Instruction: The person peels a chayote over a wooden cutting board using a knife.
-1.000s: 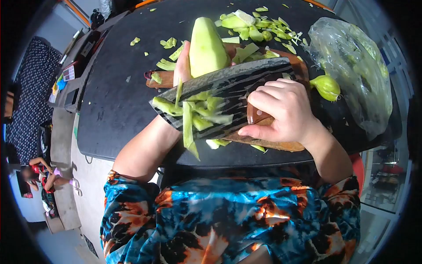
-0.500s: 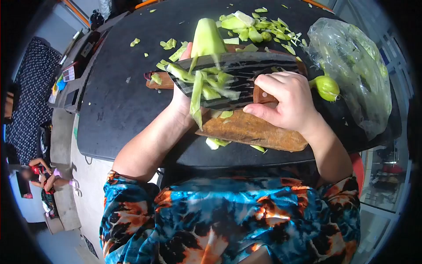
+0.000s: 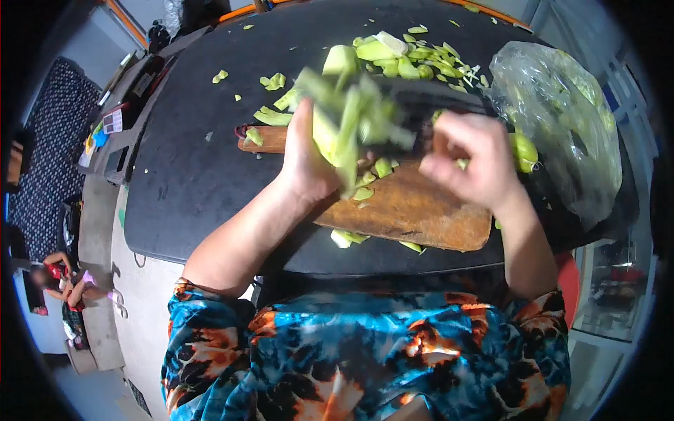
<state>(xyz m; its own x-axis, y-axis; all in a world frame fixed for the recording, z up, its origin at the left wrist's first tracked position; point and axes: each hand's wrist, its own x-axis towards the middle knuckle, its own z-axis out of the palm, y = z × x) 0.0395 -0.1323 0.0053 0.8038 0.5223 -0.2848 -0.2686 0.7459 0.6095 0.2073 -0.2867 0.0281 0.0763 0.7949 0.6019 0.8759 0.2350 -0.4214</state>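
My left hand (image 3: 306, 161) is wrapped round a peeled pale green vegetable (image 3: 324, 133), its top end pointing away from me. Closed on the cleaver's brown handle, my right hand (image 3: 477, 158) is at the right. The dark cleaver blade (image 3: 428, 97) is blurred by motion and lies across in front of the vegetable. Strips of green peel (image 3: 354, 130), also blurred, cling to the blade and partly hide the vegetable. Beneath both hands is a wooden cutting board (image 3: 414, 210) with a few peel scraps on it.
Peel scraps (image 3: 407, 67) lie at the table's far side. A clear plastic bag (image 3: 562, 119) with green contents is on the right, beside a small green vegetable (image 3: 523, 152). The black table (image 3: 189, 189) has its near edge before me. A person (image 3: 67, 281) sits far left.
The cleaver has moved up and away from me with the peel on it, baring more of the board. My right hand has risen from the board. My left hand still holds the vegetable.
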